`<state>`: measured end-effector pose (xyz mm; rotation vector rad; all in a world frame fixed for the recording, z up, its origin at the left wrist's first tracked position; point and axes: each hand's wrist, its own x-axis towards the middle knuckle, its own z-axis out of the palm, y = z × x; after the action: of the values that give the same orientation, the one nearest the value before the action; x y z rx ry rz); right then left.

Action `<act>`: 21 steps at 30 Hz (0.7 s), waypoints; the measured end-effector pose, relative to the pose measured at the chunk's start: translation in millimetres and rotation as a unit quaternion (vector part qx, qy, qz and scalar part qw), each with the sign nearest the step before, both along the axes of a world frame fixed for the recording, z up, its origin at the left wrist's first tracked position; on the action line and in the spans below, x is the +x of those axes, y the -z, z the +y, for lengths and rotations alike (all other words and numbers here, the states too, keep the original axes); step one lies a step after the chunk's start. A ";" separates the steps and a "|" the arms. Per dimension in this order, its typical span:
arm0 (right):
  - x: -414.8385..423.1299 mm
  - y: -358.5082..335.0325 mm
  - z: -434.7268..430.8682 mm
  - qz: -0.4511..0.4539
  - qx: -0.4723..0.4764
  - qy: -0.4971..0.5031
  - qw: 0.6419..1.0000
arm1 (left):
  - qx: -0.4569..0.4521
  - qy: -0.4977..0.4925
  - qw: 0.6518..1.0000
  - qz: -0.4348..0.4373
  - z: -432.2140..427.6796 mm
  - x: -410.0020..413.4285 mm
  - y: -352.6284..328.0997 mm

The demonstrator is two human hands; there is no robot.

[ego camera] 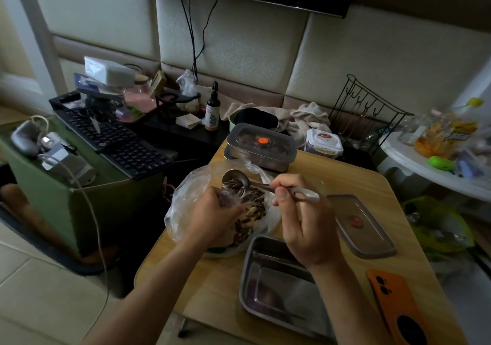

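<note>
Two hands work over a pale wooden surface [345, 182], which runs under both forearms and out past the fingertips. Next in size, an open steel tray [279, 291] lies just under the right wrist, its floor bare and shiny. A clear plastic bag [183, 206] sits under and around the left hand [212, 217], which grips a bunched fold of the plastic at the bag's mouth, fingers curled tight. A grey lid [364, 227] (an orange dot at its middle) lies flat just to the right of the right hand [305, 227]. Beyond both hands stands a lidded steel container [261, 145], its top bearing a like orange dot. An orange phone [393, 307] lies face down to the right of the right forearm, near the surface's edge. The right hand pinches the handle of a metal spoon [268, 187] between thumb and curled fingers; the spoon's bowl points away to the left, just above the left hand's knuckles and over the bag's opening. Striped seeds [255, 201] lie in the spoon's bowl and heap inside the bag between the two hands.
</note>
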<state>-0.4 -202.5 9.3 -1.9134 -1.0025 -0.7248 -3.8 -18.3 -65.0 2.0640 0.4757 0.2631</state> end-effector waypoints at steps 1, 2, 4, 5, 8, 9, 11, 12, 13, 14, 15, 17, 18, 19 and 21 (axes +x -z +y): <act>-0.9 -0.8 0.2 -0.005 0.000 -0.002 1.000 | -0.005 -0.001 1.000 -0.007 -0.6 0.8 0.5; -1.7 -1.4 0.4 -0.008 0.000 -0.005 1.000 | -0.015 -0.003 1.000 -0.014 -1.2 1.1 0.5; -3.1 -1.9 0.9 -0.014 0.001 -0.013 1.000 | -0.041 -0.006 0.999 -0.027 -2.3 1.7 -0.1; -3.6 -2.0 1.2 -0.020 0.002 -0.016 1.000 | -0.048 -0.007 0.998 -0.034 -2.1 2.0 0.4; -4.6 -2.6 2.0 -0.038 0.003 -0.020 0.999 | -0.066 -0.010 0.996 -0.055 -1.4 2.0 0.3; -4.9 -2.8 2.4 -0.039 0.005 -0.022 0.999 | -0.070 -0.012 0.996 -0.061 -1.1 1.9 0.7; -5.2 -2.8 3.2 -0.039 0.010 -0.021 0.999 | -0.066 -0.016 0.995 -0.068 -1.3 2.3 0.4; -5.3 -2.8 3.5 -0.038 0.013 -0.019 0.999 | -0.061 -0.017 0.995 -0.072 -1.6 2.6 0.1; -5.4 -2.6 3.6 -0.038 0.015 -0.018 0.999 | -0.057 -0.017 0.995 -0.074 -2.0 3.1 0.0; -5.4 -2.4 3.4 -0.038 0.016 -0.018 0.999 | -0.052 -0.017 0.996 -0.076 -2.5 3.1 -0.3; -5.2 -2.3 3.0 -0.036 0.017 -0.020 0.999 | -0.045 -0.018 0.996 -0.078 -2.8 3.1 -0.2; -5.1 -2.1 1.9 -0.024 0.018 -0.028 0.999 | -0.025 -0.020 0.997 -0.077 -3.7 2.4 0.3; -4.9 -1.9 1.2 -0.017 0.017 -0.032 0.999 | -0.018 -0.019 0.997 -0.075 -4.3 1.8 0.1; -4.5 -1.6 0.4 -0.012 0.015 -0.030 0.999 | -0.012 -0.017 0.997 -0.072 -4.7 1.8 0.0; -2.5 -1.1 -1.1 -0.001 0.017 -0.014 1.000 | 0.000 -0.014 0.998 -0.069 -4.9 2.0 -1.1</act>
<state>-3.0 -203.6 10.3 -1.8668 -1.0097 -0.7239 -1.8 -23.2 -63.9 2.0241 0.4199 0.4195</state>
